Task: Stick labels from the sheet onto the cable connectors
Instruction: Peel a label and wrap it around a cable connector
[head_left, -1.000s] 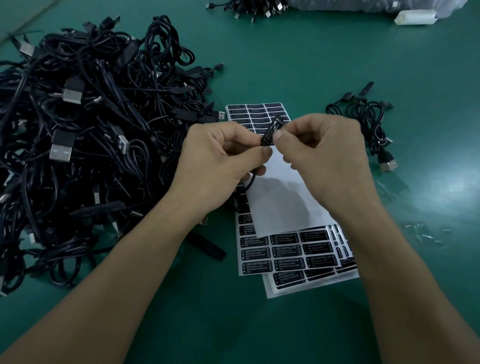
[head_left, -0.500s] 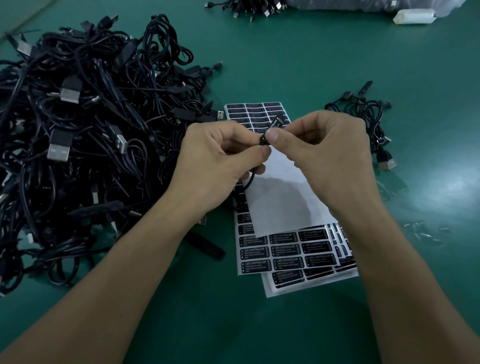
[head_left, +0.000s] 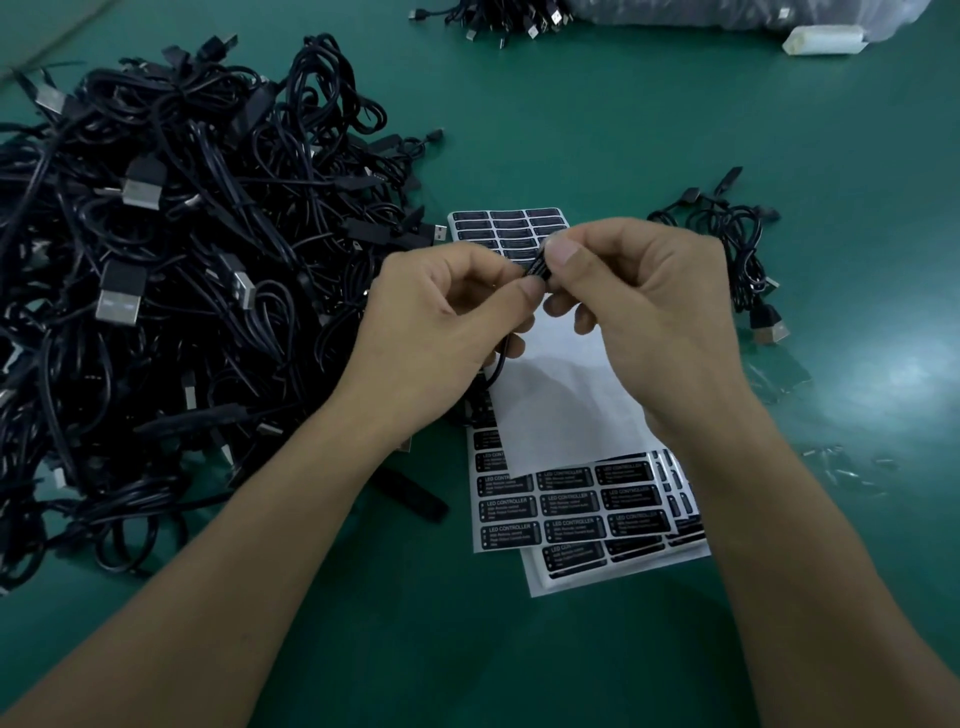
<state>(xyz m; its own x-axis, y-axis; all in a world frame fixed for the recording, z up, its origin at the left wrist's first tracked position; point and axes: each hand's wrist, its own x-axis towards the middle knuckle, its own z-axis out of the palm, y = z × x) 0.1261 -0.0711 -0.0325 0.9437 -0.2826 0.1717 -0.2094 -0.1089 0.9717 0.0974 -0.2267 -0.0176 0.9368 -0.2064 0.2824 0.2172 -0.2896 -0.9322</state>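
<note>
Your left hand and right hand both pinch the connector between them. Its long axis tilts up-right, above the sheet.

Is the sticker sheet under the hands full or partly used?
Partly used: the sticker sheet has a bare white stretch, with black labels left below.

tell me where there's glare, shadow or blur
Head view: glare blooms on the green table at right; a soft shadow lies on the white backing paper; the pinched connector is dim and soft; the label sheet's small print blurs.
</note>
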